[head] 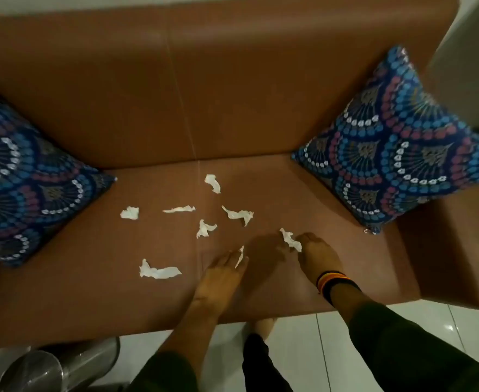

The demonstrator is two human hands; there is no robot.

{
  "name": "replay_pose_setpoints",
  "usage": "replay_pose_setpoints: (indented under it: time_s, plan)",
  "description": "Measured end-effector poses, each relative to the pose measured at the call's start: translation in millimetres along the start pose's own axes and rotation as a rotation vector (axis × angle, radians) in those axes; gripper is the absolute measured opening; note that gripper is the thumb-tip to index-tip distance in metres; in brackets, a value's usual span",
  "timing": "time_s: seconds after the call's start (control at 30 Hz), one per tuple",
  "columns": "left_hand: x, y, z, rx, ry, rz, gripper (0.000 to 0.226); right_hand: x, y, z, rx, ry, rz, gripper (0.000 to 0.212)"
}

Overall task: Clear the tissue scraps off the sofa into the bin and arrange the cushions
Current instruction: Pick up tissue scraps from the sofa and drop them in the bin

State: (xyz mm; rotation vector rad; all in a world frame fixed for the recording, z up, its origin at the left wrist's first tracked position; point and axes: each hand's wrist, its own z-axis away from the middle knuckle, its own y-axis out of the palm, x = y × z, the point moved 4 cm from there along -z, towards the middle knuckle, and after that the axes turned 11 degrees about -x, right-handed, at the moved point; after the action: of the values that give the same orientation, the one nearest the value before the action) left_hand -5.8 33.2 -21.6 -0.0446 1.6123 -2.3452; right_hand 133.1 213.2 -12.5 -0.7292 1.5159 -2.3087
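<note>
1. Gathering is where I am: both of my hands reach low over the seat of the brown leatherette sofa (232, 108), in the lower middle of the frame.
2. My left hand (221, 275) lies fairly flat, fingers loosely extended, with a thin white tissue scrap (239, 256) caught between its fingertips; I judge it a light pinch, since the scrap stands up from the seat.
3. My right hand (316, 256), the one with the striped wristband (331, 281), is curled, its fingertips closed on a crumpled white scrap (290, 239) at its left edge.
4. Six more scraps are loose on the seat: one long piece (159, 271) at lower left, one small wad (130, 213) left of centre, a thin strip (179, 209), a twisted piece (205, 228), another (238, 215) to its right, and one (212, 182) nearest the backrest.
5. The shiny metal bin (60, 366) stands on the white tiled floor at the lower left corner, near the sofa's front edge, so I judge the carry short.
6. Two blue patterned cushions lean in the corners, one (26, 176) at left, one (396, 154) at right, both tilted against the backrest; arranging them is not yet done.
</note>
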Motion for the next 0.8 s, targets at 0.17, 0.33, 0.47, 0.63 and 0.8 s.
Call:
replay_pose_setpoints:
  time_s: [0.17, 0.33, 0.47, 0.63, 0.8]
  plan:
    - [8, 43, -41, 0.021, -0.022, -0.047, 0.082, -17, 45, -33, 0.137, -0.158, 0.091, 0.083]
    - [9, 61, -54, -0.025, -0.037, -0.03, 0.065, -17, 73, -34, 0.187, -0.291, 0.184, 0.069]
    - [16, 60, -53, -0.009, -0.083, 0.046, 0.045, -15, 83, -34, 0.127, -0.297, 0.236, 0.034]
    - [64, 43, -47, -0.086, -0.403, 0.269, 0.044, 45, 62, -56, 0.152, -0.368, 0.095, 0.029]
    - [121, 25, -62, -0.263, -0.549, 0.24, 0.072, 106, 77, -102, 0.237, -0.237, -0.132, 0.07]
